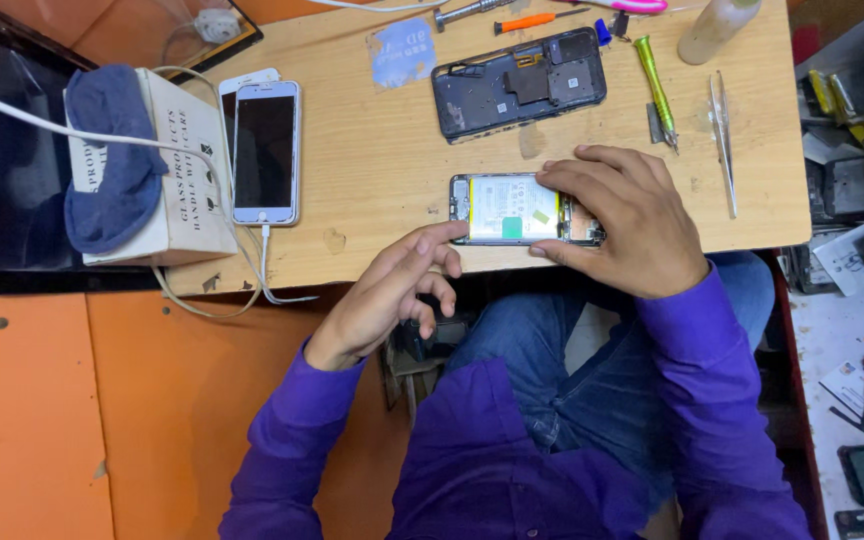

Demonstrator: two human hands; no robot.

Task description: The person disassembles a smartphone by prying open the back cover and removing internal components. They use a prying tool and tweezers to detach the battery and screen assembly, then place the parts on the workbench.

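A big dark screen (12,160) lies flat at the left, partly under a cardboard box. Next to it is a wooden board (372,170) that works as a small table. The person sits at its near edge in a purple shirt and blue jeans.

The cardboard box (182,170) stands on the left end of the board. A blue cloth (107,150) hangs over the box. A white cable (192,170) runs across the box and plugs into the bottom of a white phone (265,152), which lies just beside the box with its dark screen up.

At the far side of the board lies a black phone back (519,83), open side up, with small parts showing inside.

The right hand (627,225) rests on the opened phone (522,209) near the front edge of the board. Its fingers are bent and press down on the right end and top edge of the phone, holding it in place. The phone lies flat with its insides up, and a large pale battery fills most of it.

The left hand (392,290) is loosely open and holds nothing. Its pointing finger reaches out, and its tip touches the lower left corner of the opened phone.

To the right lie a green screwdriver (655,88) and thin metal tweezers (723,140), well apart from the hands. An orange screwdriver (532,20) lies at the far edge.
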